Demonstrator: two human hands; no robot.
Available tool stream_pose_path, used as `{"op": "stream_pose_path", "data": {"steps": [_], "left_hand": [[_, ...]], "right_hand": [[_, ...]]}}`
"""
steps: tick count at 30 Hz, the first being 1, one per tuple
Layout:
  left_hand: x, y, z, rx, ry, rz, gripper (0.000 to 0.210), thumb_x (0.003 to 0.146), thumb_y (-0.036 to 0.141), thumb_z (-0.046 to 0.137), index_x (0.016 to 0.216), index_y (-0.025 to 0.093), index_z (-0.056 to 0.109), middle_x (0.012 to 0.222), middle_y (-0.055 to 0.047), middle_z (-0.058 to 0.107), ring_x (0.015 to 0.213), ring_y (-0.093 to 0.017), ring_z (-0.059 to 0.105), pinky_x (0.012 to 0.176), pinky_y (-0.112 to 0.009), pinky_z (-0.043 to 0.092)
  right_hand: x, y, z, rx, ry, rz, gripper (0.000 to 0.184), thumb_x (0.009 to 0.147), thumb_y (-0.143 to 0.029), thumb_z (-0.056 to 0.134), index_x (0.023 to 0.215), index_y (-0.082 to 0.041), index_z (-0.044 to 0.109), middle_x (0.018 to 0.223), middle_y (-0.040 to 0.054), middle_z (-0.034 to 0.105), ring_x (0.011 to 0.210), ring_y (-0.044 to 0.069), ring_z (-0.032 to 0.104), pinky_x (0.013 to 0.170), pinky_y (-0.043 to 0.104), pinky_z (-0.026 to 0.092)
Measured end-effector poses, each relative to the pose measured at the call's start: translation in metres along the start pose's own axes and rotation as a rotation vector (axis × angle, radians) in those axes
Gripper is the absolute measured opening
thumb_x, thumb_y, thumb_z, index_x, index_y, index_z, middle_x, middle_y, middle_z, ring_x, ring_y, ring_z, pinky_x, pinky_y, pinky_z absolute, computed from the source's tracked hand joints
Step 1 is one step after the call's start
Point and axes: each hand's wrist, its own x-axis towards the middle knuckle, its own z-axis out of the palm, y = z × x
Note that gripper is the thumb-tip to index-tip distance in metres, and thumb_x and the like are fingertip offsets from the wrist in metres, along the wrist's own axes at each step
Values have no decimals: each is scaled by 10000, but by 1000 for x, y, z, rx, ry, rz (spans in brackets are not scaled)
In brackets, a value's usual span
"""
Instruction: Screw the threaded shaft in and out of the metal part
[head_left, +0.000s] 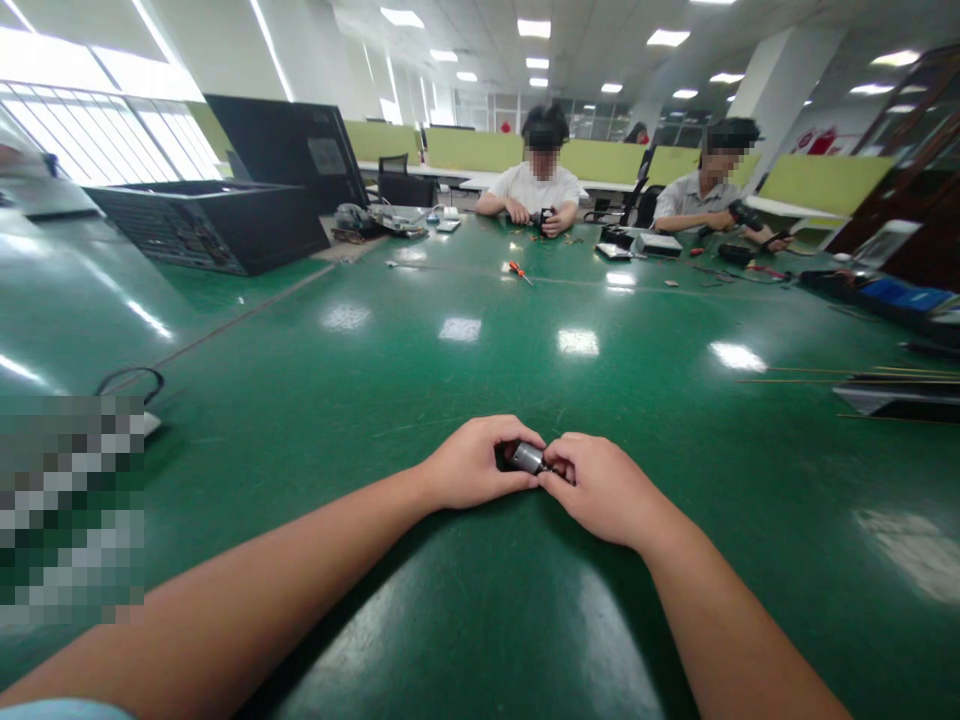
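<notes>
A small silver cylinder, by its look a small electric motor (528, 457), lies between my two hands just over the green table. My left hand (480, 462) curls around one end of it, thumb below and fingers above. At the narrower, darker end, my right hand (596, 482) pinches with thumb and fingertips. Those fingers partly cover that end, so its details are hidden. My two hands meet at the fingertips.
Beyond my hands, an orange-handled screwdriver (517, 270) lies on the green table (420, 380). An open black computer case (217, 225) stands far left. Thin rods and a dark tray (900, 395) sit at right. Two people (536, 190) work across the table among loose parts.
</notes>
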Motion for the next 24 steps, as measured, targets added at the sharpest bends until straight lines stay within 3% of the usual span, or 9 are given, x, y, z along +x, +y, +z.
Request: {"op": "stream_pose_path", "data": {"steps": [24], "left_hand": [[-1, 6, 2, 19, 138, -82, 261, 695, 257, 813, 919, 185, 701, 840, -2, 684, 769, -149, 612, 707, -256, 443]], "right_hand": [[0, 4, -1, 26, 73, -32, 110, 862, -239, 611, 898, -211, 711, 858, 28, 653, 788, 157, 585, 695, 272, 379]]}}
